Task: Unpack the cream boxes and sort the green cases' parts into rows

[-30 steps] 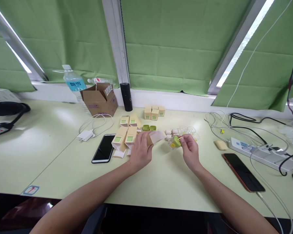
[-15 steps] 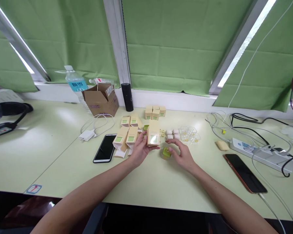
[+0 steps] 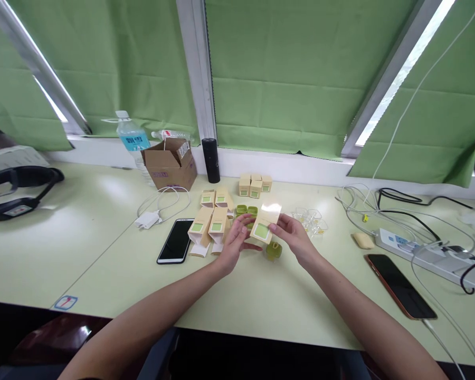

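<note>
A small beige carton with a green label is tilted up over the table. My right hand pinches its right edge, thumb in front. Beside the carton's left edge, my left hand has its fingers apart; whether a fingertip touches the carton I cannot tell. Just below stands a small clear jar with a green lid. Green lids lie behind the left fingers, partly hidden. Several open cartons with flaps folded out stand left of my left hand.
Several closed cartons stand at the back, and clear cups lie beyond my right hand. A phone lies at left, another phone at right by a power strip. A cardboard box and black bottle stand behind.
The carton has passed from my left hand's grip to my right hand's and tilted over. My right hand has left the green-lidded jar and risen to the carton. The view has shifted slightly.
</note>
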